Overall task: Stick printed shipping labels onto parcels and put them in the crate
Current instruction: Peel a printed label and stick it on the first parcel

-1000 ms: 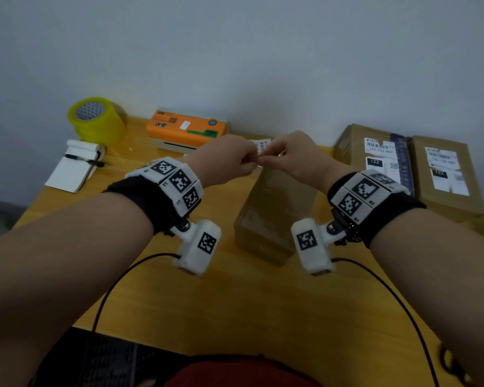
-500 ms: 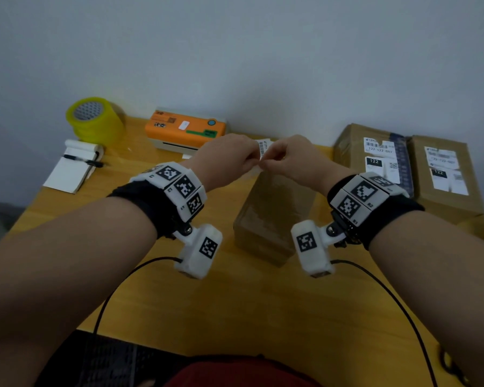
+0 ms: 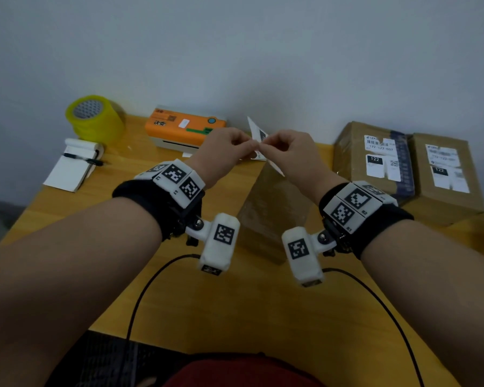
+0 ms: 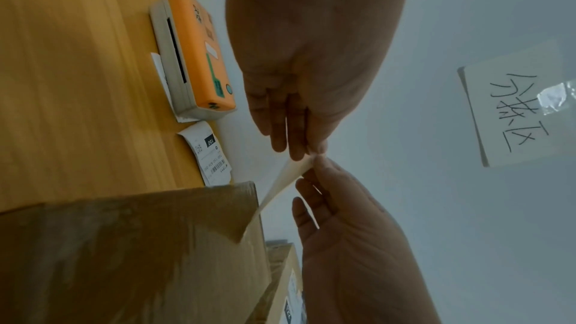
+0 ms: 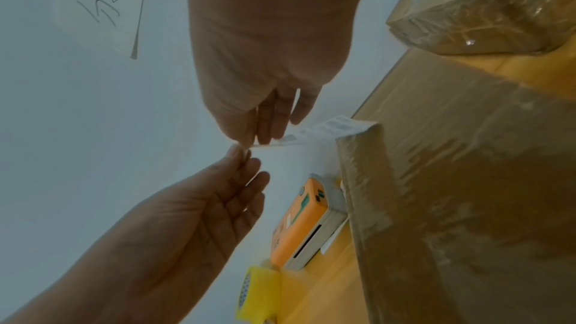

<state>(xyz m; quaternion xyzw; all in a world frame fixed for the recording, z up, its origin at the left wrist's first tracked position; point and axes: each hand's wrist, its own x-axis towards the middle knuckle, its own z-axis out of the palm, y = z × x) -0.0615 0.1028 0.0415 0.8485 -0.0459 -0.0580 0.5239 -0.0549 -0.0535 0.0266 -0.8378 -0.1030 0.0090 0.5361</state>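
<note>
Both hands meet above a plain brown parcel [image 3: 274, 216] lying on the wooden table [image 3: 235, 308]. My left hand [image 3: 250, 142] and right hand [image 3: 263, 142] each pinch a corner of a white shipping label [image 3: 256, 129] with thumb and fingertips. One white sheet stands up behind the fingers; another hangs down toward the parcel. The left wrist view has the left hand [image 4: 313, 150] and right hand [image 4: 318, 161] pinching the label [image 4: 286, 181] over the parcel [image 4: 124, 243]. From the right wrist, the right hand [image 5: 246, 143] faces the left hand [image 5: 240, 153]. No crate is in view.
An orange label printer [image 3: 185, 127] sits at the back by the wall, with another printed label [image 4: 209, 154] lying beside it. A yellow tape roll [image 3: 95, 118] and a notepad with a pen [image 3: 73, 169] are at the left. Two labelled parcels [image 3: 375, 163] [image 3: 444, 174] stand at the right.
The label between my fingertips has come apart into two sheets, one now sticking up and one hanging down. Both hands stayed together above the parcel.
</note>
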